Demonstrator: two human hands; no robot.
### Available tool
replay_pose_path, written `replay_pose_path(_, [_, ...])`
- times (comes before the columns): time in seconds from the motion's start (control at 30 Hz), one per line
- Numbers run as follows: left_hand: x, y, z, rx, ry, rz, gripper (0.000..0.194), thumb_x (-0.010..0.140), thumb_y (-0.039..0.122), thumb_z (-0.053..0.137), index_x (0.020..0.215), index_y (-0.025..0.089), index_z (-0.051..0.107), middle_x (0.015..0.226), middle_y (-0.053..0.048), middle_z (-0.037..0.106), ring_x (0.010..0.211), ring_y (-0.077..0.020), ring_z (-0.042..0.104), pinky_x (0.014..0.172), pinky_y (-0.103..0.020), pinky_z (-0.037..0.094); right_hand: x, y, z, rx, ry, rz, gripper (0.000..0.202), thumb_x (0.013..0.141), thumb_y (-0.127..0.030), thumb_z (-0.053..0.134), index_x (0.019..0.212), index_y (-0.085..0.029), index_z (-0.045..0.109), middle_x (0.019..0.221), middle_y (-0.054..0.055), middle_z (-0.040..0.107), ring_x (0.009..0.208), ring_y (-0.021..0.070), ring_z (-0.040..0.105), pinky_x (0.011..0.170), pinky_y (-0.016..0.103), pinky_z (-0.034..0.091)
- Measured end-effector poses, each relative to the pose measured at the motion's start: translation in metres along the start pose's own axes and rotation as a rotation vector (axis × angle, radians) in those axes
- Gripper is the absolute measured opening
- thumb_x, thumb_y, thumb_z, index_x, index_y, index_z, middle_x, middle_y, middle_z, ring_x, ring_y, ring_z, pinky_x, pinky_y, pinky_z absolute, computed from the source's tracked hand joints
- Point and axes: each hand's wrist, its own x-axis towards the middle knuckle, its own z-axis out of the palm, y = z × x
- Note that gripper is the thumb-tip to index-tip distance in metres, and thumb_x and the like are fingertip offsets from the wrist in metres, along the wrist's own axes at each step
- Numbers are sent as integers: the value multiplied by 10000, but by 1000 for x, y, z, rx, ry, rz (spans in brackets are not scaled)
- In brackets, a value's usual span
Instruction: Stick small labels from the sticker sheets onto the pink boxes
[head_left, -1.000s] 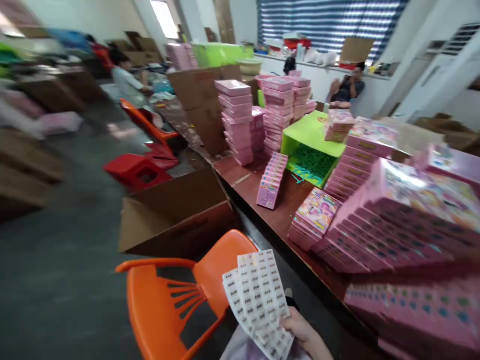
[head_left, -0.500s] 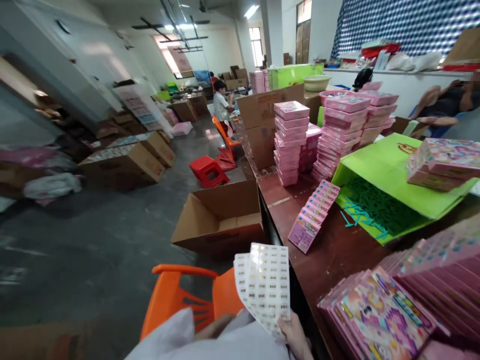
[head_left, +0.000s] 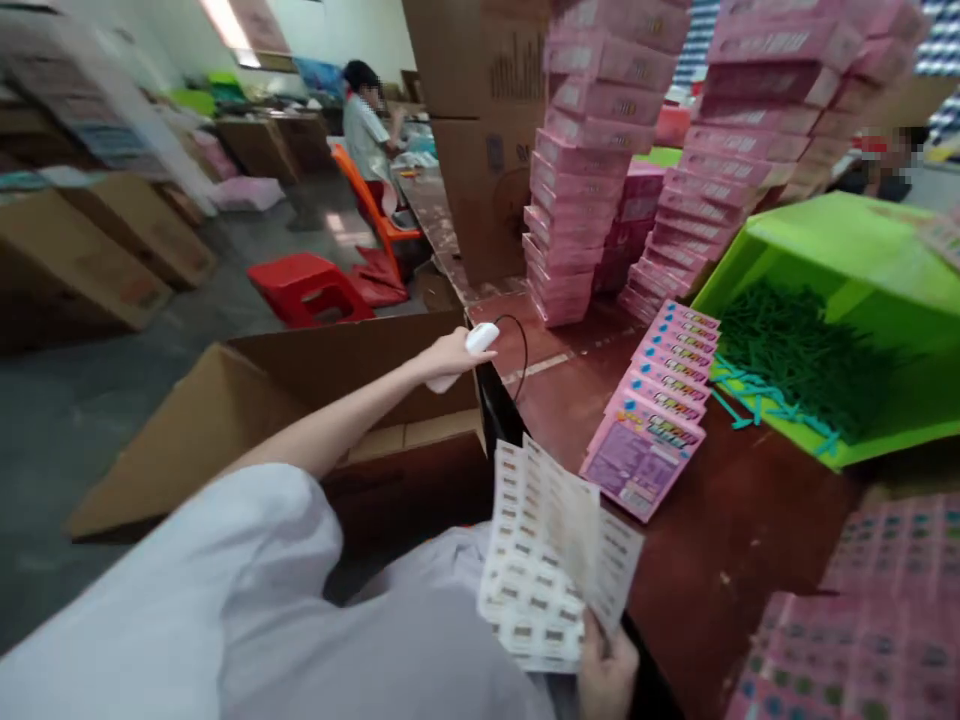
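My left hand [head_left: 448, 354] reaches out over the edge of the table, its fingers closed around a white device [head_left: 481, 337] with rounded ends. A thin black cord [head_left: 526, 350] curves from beside it down to the tabletop; the device's exact kind does not show. Close to my body, my right hand [head_left: 609, 662] pinches several white sticker sheets [head_left: 536, 570] printed with rows of small dark labels. The sheets fan apart and curl at the top. Right of them, a row of overlapping pink packages [head_left: 652, 420] lies on the dark red table [head_left: 667, 570].
An open cardboard box [head_left: 180, 420] stands left of the table. Tall stacks of pink boxes [head_left: 577, 180] rise at the back. A green bin [head_left: 817, 230] on its side holds green sticks. More pink packages [head_left: 862, 640] lie at lower right. A red stool [head_left: 300, 285] and a seated person [head_left: 367, 130] are beyond.
My left arm has come into view, stretched forward with the white device in hand. My view has moved nearer the table. The sticker sheets are now more fanned out in my right hand.
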Motion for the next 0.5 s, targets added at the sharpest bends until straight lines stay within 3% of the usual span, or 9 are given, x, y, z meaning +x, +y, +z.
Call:
replay_pose_path(0.07, [42,-6,25,42,-8,63,701,799,641,581,1292,154,472,1285,-186,615,1113,-306,624,895,-338,466,-5,8,18,26,159,-9,534,688,-612,671,860,-116,773,963,186,743,921,330,695,803,340,563])
replay_pose_path(0.17, [85,-12,50,161,6,140,764,786,634,595,1328,119,435,1308,-251,576,1203,-383,558,967,-441,431,-40,19,57,36,352,43,538,652,-617,704,838,-117,772,949,181,745,921,338,695,806,350,562])
replay_pose_path(0.27, [104,-16,50,155,23,274,766,769,604,617,1336,119,442,1324,-251,562,1235,-392,526,1009,-466,398,-89,29,98,52,498,158,542,673,-641,698,873,-141,765,986,165,743,986,333,689,852,347,562])
replay_pose_path(0.33, [97,-23,39,38,-48,366,726,751,589,615,1308,142,481,1306,-201,591,1192,-353,560,980,-414,426,-115,32,114,63,529,223,570,632,-675,720,873,-160,759,1013,153,743,1029,332,682,880,337,562])
replay_pose_path(0.4, [69,-38,26,-159,-282,468,682,709,569,618,1254,168,534,1232,-129,647,1089,-294,615,895,-341,471,-131,28,116,39,572,290,608,578,-708,738,833,-157,746,986,156,747,1018,340,684,859,339,567])
replay_pose_path(0.5, [-4,-76,24,-381,-941,426,563,632,530,616,1099,218,637,960,-22,727,858,-246,674,709,-304,516,-137,8,102,12,708,335,645,508,-735,750,758,-142,712,910,165,747,988,353,681,806,350,570])
